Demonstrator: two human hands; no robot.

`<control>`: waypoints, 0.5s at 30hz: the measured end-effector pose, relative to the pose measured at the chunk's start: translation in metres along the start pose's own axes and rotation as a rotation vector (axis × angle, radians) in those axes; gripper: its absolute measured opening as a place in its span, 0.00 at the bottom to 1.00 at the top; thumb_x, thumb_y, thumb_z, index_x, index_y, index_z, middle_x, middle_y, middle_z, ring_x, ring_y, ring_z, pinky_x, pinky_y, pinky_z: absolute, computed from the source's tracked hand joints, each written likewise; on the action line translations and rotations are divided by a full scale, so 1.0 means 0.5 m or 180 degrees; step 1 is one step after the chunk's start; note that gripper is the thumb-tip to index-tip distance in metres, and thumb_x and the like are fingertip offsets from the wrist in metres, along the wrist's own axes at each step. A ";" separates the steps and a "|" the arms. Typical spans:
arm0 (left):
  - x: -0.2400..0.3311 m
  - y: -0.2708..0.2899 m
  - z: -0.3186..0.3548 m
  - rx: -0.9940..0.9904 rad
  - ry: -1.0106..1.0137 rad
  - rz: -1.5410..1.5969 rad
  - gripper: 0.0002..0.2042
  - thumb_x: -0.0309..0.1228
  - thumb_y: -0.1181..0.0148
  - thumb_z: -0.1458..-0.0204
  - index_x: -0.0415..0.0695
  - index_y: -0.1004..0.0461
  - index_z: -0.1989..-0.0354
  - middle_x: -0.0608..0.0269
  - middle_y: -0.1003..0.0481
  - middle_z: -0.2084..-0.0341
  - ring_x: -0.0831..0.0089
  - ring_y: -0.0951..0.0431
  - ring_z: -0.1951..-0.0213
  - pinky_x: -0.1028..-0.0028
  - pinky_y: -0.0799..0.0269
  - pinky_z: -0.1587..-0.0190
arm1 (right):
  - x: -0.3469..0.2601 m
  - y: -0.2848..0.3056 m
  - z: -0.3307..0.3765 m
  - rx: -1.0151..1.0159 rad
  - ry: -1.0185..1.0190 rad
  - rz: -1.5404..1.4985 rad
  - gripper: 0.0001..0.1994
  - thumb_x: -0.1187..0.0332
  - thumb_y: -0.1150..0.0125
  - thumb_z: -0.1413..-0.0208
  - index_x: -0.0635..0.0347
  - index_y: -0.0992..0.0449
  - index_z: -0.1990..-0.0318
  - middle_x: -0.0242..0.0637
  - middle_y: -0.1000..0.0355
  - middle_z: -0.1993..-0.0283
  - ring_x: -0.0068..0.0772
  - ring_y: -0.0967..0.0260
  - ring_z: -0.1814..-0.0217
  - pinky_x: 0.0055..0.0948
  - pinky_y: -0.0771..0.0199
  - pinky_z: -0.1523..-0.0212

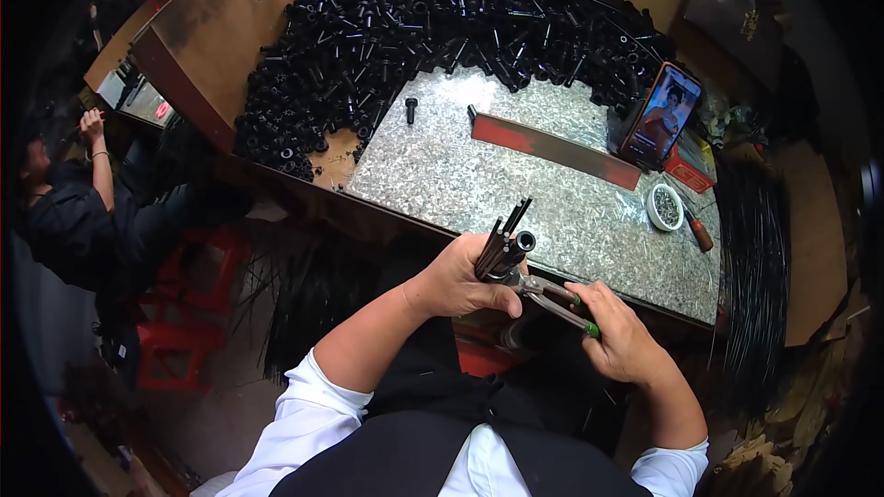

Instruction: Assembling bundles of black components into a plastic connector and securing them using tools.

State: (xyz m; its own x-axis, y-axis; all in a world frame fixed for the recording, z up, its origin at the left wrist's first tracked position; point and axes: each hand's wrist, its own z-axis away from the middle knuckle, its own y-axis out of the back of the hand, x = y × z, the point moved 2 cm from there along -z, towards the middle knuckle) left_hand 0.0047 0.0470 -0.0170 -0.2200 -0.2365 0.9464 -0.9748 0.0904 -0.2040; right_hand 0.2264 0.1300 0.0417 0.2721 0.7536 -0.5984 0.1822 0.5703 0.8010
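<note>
My left hand (465, 276) is closed around a black tubular part (523, 243), whose round open end faces up. Several thin black rods (502, 235) stick up beside that tube, out of the same grip. In my right hand (619, 333) are pliers (557, 300) with green on their handles. The pliers' head meets the lower end of the black part by my left thumb; the jaw tips are hidden, so I cannot tell what they bite. Both hands are over the front edge of a speckled stone slab (442, 193).
Black tubular pieces (414, 23) heap along the back. On the slab lie a flat metal bar (552, 152), a single black piece (411, 110) and a white bowl of small bits (665, 208). A phone (661, 118) leans at right, above long black rods (755, 267). Another person (83, 212) sits left.
</note>
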 end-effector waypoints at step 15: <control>-0.010 -0.014 0.009 0.0589 -0.0084 0.0146 0.16 0.32 0.28 0.57 0.42 0.31 0.68 0.77 0.34 0.77 0.87 0.35 0.73 0.83 0.38 0.69 | 0.026 -0.042 -0.012 0.0530 -0.0107 -0.0044 0.16 0.69 0.34 0.52 0.62 0.32 0.58 0.45 0.31 0.67 0.49 0.29 0.66 0.37 0.30 0.67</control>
State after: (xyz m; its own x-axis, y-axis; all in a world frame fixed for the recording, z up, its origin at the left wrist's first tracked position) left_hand 0.0125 0.0431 -0.0214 -0.2628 -0.2618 0.9287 -0.9534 -0.0772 -0.2916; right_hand 0.2204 0.1300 0.0170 0.2995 0.7330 -0.6108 0.3394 0.5164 0.7862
